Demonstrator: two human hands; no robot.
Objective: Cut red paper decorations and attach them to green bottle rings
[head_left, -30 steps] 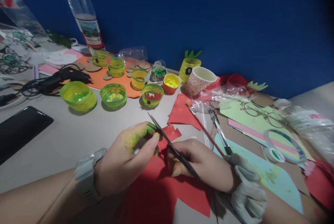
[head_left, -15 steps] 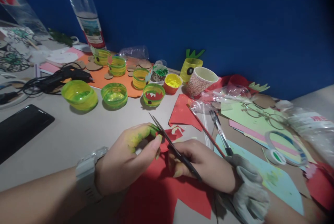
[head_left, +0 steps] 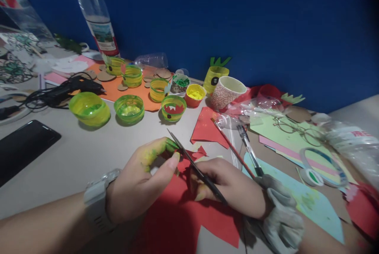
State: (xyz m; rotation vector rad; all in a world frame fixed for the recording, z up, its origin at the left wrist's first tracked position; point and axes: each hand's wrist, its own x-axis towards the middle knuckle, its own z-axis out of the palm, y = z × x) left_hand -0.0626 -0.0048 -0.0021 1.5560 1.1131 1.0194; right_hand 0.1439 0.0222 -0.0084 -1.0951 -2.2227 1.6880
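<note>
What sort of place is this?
Probably a craft worktable, judging by the cut red paper sheet, the slim red-handled paintbrush and the black corded glue gun.

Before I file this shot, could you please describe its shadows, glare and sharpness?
In the head view, a dark shadow covers part of the large red paper; that view shows pale glints on the tall bottle, which leans, perhaps through lens distortion; its label is too blurred to read; the head view's upper-right corner fades to black.
</note>
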